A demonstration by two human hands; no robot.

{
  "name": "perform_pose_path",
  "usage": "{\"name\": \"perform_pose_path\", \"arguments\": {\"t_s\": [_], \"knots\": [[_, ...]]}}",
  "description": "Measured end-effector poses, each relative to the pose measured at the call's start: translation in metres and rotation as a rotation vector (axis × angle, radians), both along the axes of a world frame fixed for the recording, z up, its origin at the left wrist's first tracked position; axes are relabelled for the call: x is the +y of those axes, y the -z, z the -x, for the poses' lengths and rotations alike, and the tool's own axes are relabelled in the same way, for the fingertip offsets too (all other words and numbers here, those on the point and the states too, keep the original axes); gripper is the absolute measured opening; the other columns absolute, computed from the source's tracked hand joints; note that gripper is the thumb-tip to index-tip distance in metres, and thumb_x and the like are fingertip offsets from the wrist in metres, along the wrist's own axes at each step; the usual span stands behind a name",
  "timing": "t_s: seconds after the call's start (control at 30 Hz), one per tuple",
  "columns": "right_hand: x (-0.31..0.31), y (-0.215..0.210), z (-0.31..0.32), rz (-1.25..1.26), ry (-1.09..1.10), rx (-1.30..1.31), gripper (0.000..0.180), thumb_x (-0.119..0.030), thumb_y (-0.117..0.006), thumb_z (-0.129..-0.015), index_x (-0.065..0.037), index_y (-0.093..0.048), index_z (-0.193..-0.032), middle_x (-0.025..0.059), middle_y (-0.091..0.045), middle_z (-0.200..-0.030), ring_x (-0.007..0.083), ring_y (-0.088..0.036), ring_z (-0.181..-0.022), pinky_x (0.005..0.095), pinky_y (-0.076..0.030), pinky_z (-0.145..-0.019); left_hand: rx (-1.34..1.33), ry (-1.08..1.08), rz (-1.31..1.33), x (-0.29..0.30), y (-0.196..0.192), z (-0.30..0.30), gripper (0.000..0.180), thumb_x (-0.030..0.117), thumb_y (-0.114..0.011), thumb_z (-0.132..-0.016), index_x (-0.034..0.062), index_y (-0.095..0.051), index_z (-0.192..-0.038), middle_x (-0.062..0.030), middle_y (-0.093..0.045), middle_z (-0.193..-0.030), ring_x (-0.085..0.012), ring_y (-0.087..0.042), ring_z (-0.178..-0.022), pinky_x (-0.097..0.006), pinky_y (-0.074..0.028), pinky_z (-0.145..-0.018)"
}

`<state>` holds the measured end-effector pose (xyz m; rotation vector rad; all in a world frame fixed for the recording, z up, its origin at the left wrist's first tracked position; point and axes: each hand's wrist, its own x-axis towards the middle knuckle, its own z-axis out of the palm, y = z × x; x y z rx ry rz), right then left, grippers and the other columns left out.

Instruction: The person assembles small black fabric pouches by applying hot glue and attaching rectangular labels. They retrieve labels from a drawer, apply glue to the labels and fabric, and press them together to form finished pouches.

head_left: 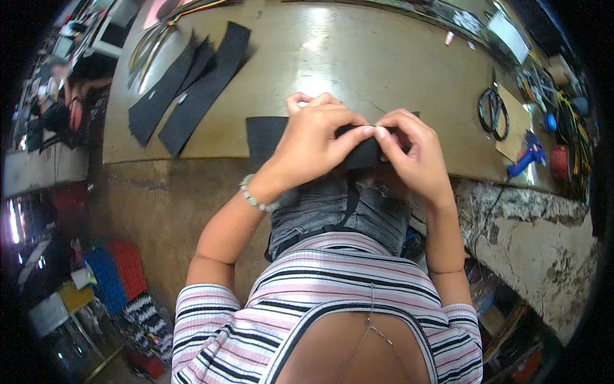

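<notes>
Black fabric piece (268, 137) lies under both hands; left hand (313, 144) and right hand (412, 153) fingers pinch its top edge.

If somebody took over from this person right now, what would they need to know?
Left hand: fingers pinched on the black fabric piece at the near edge of the worktable.
Right hand: fingers pinched on the same piece, thumbs nearly meeting.
The piece lies flat to the left; its right end is hidden under the hands.
Other black strips lie at the table's far left, untouched.
Scissors and a blue glue gun lie to the right, not in use.
Done: one piece picked out and gripped. Left: whatever the hidden end needs, and the remaining strips.
</notes>
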<state>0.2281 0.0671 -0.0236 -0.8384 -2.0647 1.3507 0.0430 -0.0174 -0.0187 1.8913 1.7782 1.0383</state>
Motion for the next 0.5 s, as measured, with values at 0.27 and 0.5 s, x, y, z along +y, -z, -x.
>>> {"name": "perform_pose_path", "arguments": {"t_s": [0.27, 0.5], "knots": [[0.002, -0.006, 0.003, -0.113, -0.092, -0.015, 0.01, -0.006, -0.061, -0.094, 0.003, -0.065, -0.098, 0.0088, -0.062, -0.09, 0.0107, -0.06, -0.069, 0.0237, -0.047, -0.06, -0.166, 0.026, 0.071, -0.004, -0.01, 0.006, 0.027, 0.028, -0.076, -0.084, 0.0014, -0.073, -0.086, -0.0125, -0.072, -0.078, -0.0248, -0.068, -0.069, -0.033, -0.048, -0.061], [-0.009, -0.004, 0.006, 0.215, -0.161, 0.232, 0.021, -0.001, -0.054, -0.098, 0.003, -0.06, -0.118, 0.0096, -0.061, -0.106, 0.0135, -0.063, -0.077, 0.025, -0.052, -0.067, 0.059, 0.043, -0.158, -0.013, -0.018, 0.008, 0.017, 0.024, -0.074, -0.085, 0.0072, -0.072, -0.089, -0.0061, -0.069, -0.082, -0.0233, -0.064, -0.068, -0.035, -0.048, -0.059]]}}
